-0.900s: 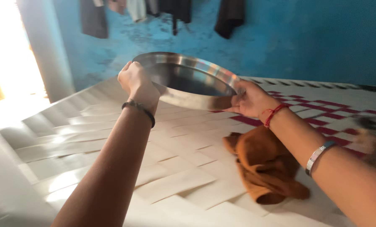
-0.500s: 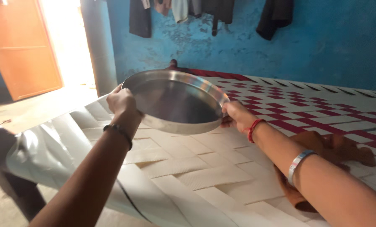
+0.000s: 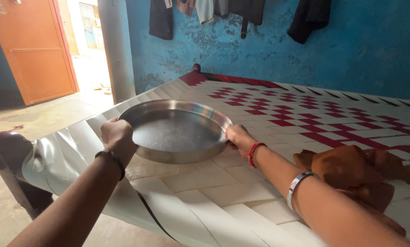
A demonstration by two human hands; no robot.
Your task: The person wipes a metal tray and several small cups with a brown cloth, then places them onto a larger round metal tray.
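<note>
I hold a round steel plate (image 3: 177, 132) with both hands, nearly level, just above the woven cot (image 3: 241, 192). My left hand (image 3: 118, 136) grips its left rim; a dark thread band circles that wrist. My right hand (image 3: 238, 137) grips the right rim, with a red thread at the wrist and a metal bangle further up the forearm. The plate looks empty, its inside dull and shiny at the rim.
A crumpled orange-brown cloth (image 3: 356, 176) lies on the cot to my right. The cot's white and red weave stretches toward the blue wall (image 3: 351, 50), where clothes (image 3: 241, 11) hang. An orange door (image 3: 31, 50) and a bright doorway are at far left.
The plate has come down and flattened from a tilt to nearly level, closer to the cot's near corner. My view has swung left, showing the door and floor.
</note>
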